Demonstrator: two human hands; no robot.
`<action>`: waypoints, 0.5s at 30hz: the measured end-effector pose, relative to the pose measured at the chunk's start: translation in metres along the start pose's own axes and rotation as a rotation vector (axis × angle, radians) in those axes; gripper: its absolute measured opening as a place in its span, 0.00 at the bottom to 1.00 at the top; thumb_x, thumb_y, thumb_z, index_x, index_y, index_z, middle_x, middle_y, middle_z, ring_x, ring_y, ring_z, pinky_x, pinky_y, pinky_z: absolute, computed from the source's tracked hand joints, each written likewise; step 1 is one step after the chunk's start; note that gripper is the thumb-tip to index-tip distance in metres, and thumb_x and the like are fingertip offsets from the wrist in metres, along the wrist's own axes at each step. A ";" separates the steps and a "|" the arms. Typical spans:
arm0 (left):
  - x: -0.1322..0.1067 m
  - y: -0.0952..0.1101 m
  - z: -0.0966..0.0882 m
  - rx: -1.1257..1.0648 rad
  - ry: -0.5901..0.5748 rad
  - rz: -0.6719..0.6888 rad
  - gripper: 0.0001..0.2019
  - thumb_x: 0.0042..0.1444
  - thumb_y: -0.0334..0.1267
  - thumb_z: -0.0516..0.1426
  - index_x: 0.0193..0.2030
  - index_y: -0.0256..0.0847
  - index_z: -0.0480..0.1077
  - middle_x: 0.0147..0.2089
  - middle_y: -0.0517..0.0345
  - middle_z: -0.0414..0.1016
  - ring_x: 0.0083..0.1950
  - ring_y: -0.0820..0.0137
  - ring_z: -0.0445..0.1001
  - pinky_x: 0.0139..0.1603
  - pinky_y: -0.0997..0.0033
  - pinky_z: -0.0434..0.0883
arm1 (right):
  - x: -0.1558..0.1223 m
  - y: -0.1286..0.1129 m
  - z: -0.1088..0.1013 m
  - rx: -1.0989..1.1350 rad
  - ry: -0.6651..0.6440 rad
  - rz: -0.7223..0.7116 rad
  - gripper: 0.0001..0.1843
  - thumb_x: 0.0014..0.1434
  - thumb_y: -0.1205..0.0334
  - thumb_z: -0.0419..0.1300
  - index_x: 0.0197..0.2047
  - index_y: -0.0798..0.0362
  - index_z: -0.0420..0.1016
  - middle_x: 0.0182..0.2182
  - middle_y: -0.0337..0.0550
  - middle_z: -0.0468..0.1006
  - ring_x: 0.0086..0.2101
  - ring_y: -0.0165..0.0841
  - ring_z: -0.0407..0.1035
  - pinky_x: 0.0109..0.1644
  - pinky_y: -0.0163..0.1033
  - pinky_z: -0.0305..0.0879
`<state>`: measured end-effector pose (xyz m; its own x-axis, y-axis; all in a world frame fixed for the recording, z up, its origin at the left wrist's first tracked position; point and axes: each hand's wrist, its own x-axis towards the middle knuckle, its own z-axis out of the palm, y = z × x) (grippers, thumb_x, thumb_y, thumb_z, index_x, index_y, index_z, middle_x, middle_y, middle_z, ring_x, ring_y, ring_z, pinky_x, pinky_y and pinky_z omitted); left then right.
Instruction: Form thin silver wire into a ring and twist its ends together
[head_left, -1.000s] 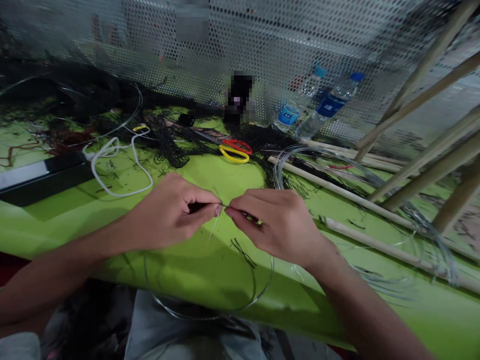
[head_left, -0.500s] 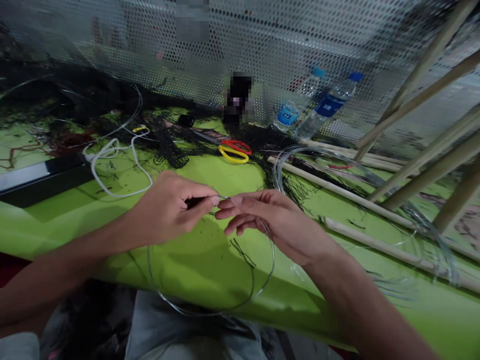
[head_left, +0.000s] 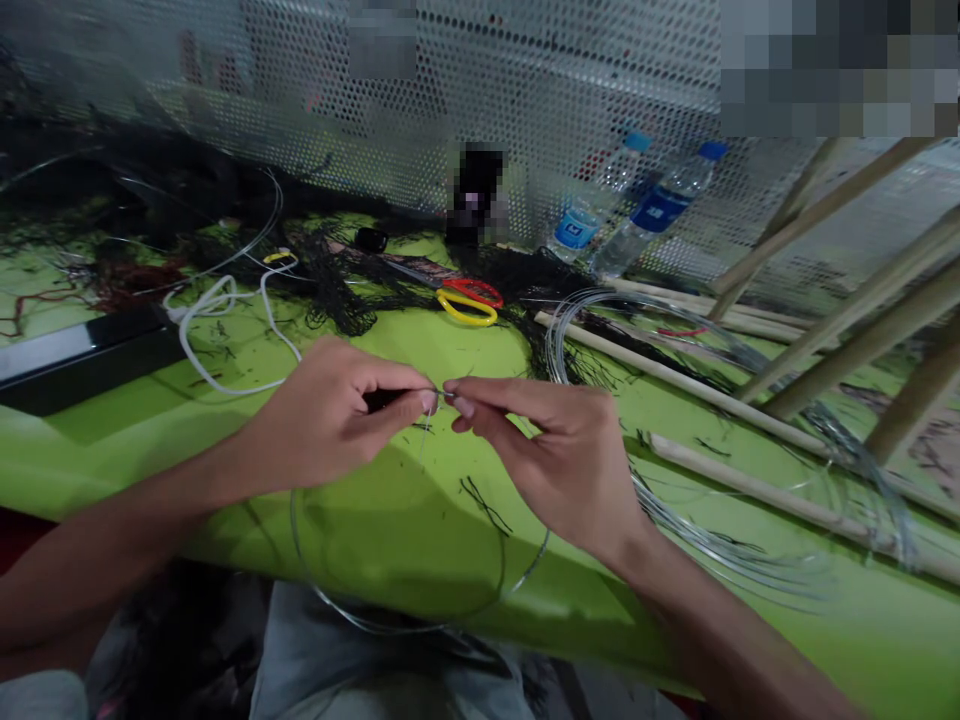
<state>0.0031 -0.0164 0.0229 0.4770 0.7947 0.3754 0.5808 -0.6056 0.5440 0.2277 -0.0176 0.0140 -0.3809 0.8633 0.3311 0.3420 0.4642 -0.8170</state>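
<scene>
Between my hands a loop of thin metal wire hangs down past the table's front edge. My left hand pinches the wire with thumb and forefinger where its ends meet. Just to the right, my right hand pinches the same spot, its fingertips almost touching those of the left. A thin wire end pokes out below the left fingertips. How the ends are joined is too small to make out.
Scissors with red and yellow handles lie ahead among black strands. Coiled wire and wooden sticks are at the right. Two water bottles stand by the perforated metal panel. A white cable lies left.
My right hand has turned and its loosely spread fingers have closed into a pinch at the wire joint. The left hand has stayed almost in place.
</scene>
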 end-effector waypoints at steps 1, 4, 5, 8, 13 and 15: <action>0.000 0.000 0.000 0.002 -0.001 -0.012 0.18 0.67 0.38 0.56 0.27 0.37 0.77 0.18 0.68 0.49 0.20 0.80 0.49 0.22 0.75 0.49 | -0.001 0.001 -0.002 -0.110 -0.009 -0.095 0.13 0.67 0.65 0.62 0.49 0.47 0.87 0.41 0.43 0.88 0.40 0.38 0.81 0.47 0.43 0.76; 0.000 -0.001 0.001 0.013 0.002 -0.011 0.17 0.67 0.37 0.56 0.27 0.36 0.77 0.19 0.67 0.52 0.21 0.80 0.51 0.22 0.75 0.50 | 0.003 0.001 -0.006 -0.149 -0.077 -0.135 0.12 0.67 0.63 0.61 0.47 0.47 0.87 0.43 0.45 0.87 0.40 0.39 0.81 0.46 0.44 0.75; 0.000 -0.001 0.002 0.007 0.012 0.005 0.17 0.67 0.37 0.56 0.27 0.37 0.77 0.19 0.67 0.54 0.21 0.80 0.52 0.22 0.75 0.50 | 0.006 0.001 -0.008 -0.049 -0.108 -0.054 0.11 0.68 0.60 0.61 0.44 0.48 0.86 0.40 0.44 0.87 0.36 0.37 0.81 0.42 0.42 0.75; 0.000 -0.003 0.006 0.004 0.043 0.066 0.17 0.67 0.38 0.57 0.27 0.38 0.77 0.18 0.67 0.56 0.21 0.80 0.51 0.22 0.74 0.50 | 0.016 -0.001 -0.009 0.349 -0.224 0.261 0.15 0.69 0.51 0.60 0.37 0.51 0.82 0.30 0.41 0.81 0.25 0.30 0.73 0.30 0.37 0.68; -0.001 -0.005 0.011 0.024 -0.002 0.082 0.16 0.68 0.37 0.56 0.30 0.40 0.80 0.18 0.67 0.62 0.20 0.80 0.54 0.23 0.74 0.52 | 0.022 0.001 -0.008 0.526 -0.413 0.510 0.20 0.59 0.46 0.69 0.28 0.55 0.78 0.23 0.37 0.70 0.24 0.25 0.61 0.25 0.33 0.52; 0.000 -0.005 0.011 0.017 -0.016 0.086 0.14 0.67 0.37 0.56 0.34 0.41 0.82 0.18 0.67 0.63 0.20 0.80 0.56 0.24 0.76 0.52 | 0.022 0.003 -0.007 0.557 -0.438 0.533 0.21 0.57 0.45 0.70 0.28 0.55 0.77 0.23 0.36 0.70 0.24 0.25 0.59 0.25 0.34 0.49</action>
<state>0.0071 -0.0142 0.0122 0.5365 0.7387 0.4080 0.5482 -0.6727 0.4970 0.2265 0.0047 0.0223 -0.6237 0.7312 -0.2762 0.1433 -0.2404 -0.9600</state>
